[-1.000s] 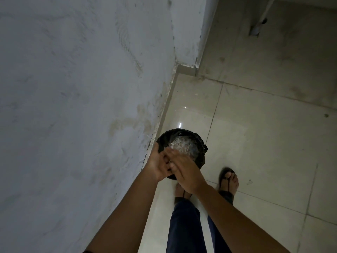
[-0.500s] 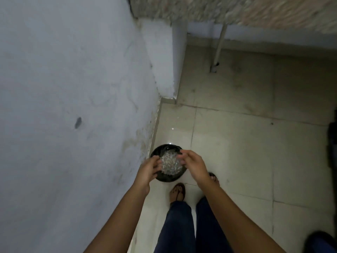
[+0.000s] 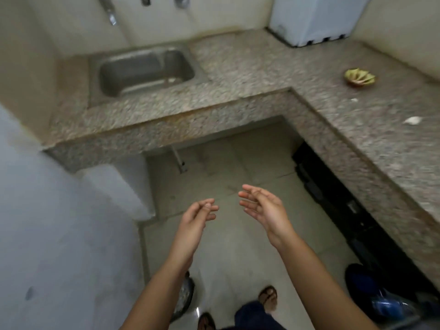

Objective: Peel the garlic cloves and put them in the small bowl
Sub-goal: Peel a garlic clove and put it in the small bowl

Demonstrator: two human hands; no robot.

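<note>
We look down on an L-shaped speckled stone surface (image 3: 262,67) that runs along the far wall and down the right side. Pale floor tiles (image 3: 238,246) fill the space it encloses, and a painted wall (image 3: 59,234) rises on the left. A steel sink (image 3: 142,70) is set into the far run of the surface. A white appliance (image 3: 316,17) stands in the far right corner.

Both forearms reach forward over the floor, well short of the surface. The left hand (image 3: 196,217) and the right hand (image 3: 265,208) are raised near each other but not touching. The grip of each is apart: the fingers are loosely spread and hold nothing.

A black container (image 3: 188,294) with pale shreds inside sits on the floor, partly hidden behind the left forearm. A blue object (image 3: 385,306), too blurred to name, lies at the lower right under the edge of the surface. A sandalled foot (image 3: 267,297) shows below the hands.

The small bowl (image 3: 351,84) sits on the right run of the surface, well apart from both hands. It holds yellowish pieces (image 3: 359,76) — too blurred for us to say whether they are garlic cloves. A few white scraps (image 3: 413,120) lie on the surface nearer to us than the bowl.
</note>
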